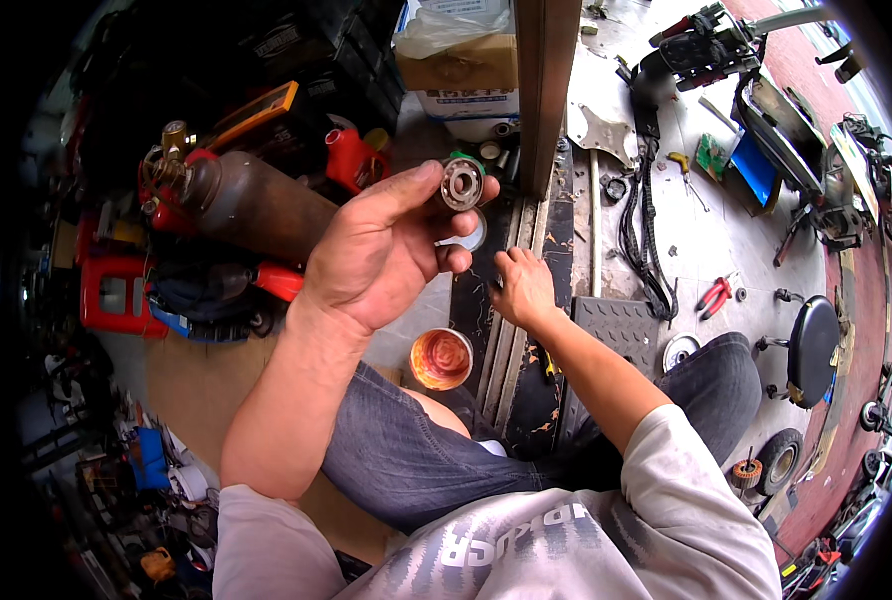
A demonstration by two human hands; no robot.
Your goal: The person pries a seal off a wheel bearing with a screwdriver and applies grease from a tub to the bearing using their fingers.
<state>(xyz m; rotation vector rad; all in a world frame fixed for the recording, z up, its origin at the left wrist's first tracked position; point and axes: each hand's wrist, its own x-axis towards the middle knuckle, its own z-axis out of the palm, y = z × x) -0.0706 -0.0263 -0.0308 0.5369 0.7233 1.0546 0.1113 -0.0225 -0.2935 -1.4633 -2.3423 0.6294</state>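
My left hand (371,245) is raised in front of me and holds a small ball bearing (461,201) between thumb and fingers, its round face and centre hole turned toward me. Lower and to the right, my right hand (524,290) is over the metal door track (506,375) with its fingers curled; whatever they may hold is hidden. Below the hands stands an open tub of reddish-orange grease (441,358), smeared on its inner wall. A pale round lid (471,236) shows partly behind my left fingers.
A rusty gas cylinder (266,205) and a red container (351,160) are at left. A brown post (548,90) rises ahead. On the right floor lie red-handled pliers (715,297), a chain (638,235), a yellow-handled screwdriver (688,178) and a black round stool (813,350).
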